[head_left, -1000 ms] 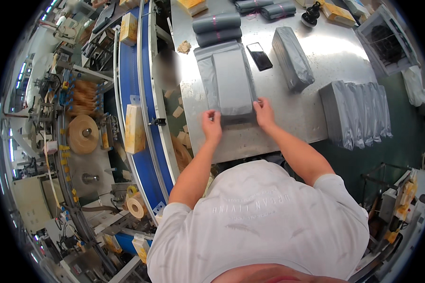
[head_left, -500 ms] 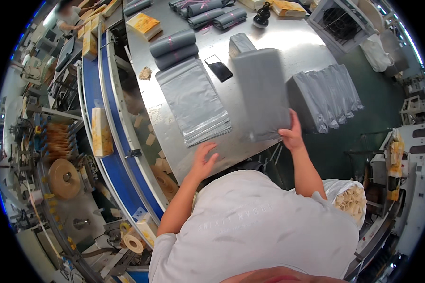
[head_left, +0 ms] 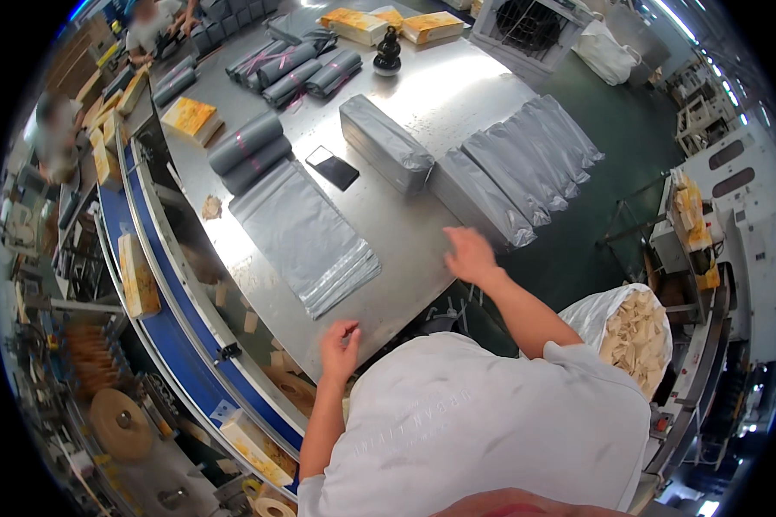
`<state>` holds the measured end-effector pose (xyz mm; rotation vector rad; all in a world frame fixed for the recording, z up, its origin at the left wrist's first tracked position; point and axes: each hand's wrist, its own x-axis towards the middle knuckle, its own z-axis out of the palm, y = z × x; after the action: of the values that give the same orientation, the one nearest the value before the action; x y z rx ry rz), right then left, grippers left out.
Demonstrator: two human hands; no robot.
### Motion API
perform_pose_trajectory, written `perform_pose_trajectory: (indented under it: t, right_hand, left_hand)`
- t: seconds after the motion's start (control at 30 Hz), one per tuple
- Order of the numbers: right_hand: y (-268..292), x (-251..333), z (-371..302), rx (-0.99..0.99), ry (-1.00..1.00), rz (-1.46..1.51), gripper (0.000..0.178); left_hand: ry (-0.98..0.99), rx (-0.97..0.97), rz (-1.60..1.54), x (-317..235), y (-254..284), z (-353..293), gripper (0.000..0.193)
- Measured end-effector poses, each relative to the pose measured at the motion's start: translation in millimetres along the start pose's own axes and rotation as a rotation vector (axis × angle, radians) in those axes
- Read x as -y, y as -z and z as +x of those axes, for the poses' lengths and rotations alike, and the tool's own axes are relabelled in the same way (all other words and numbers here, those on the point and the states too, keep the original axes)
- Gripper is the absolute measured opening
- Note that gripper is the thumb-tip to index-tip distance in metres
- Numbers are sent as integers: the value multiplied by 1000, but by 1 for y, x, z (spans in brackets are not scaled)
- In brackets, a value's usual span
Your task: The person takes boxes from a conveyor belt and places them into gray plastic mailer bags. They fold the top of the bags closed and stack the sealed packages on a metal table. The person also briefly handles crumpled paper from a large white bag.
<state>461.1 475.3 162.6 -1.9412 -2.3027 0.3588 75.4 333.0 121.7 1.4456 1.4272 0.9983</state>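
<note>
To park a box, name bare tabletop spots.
The shiny metal table is bare between the flat grey plastic bags and right hand, and right of the black gourd-shaped object. Rolled grey plastic bundles crowd its far left.

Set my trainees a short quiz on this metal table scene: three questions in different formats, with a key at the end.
1. True or false: the right hand is gripping something.

2. Fill in the blank: on the metal table, a black ____ lies between the stack of flat gray bags and the long gray wrapped package.

3. Multiple choice: which of these is nearest to the left hand?
A. The stack of flat gray bags
B. The rolled gray bundles
C. The long gray wrapped package

Key:
1. False; it is empty.
2. Phone.
3. A.
</note>
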Motion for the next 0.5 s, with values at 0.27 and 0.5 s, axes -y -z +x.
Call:
perform_pose_trajectory:
  t: [0.27, 0.5]
  right_hand:
    - [-20, -31, 52, 104, -672, 336, 100]
    - [2, -81, 58, 92, -715, 256, 96]
  left_hand:
    - [8, 17, 94, -5, -12, 6, 20]
    - [134, 190, 394, 10, -29, 17, 30]
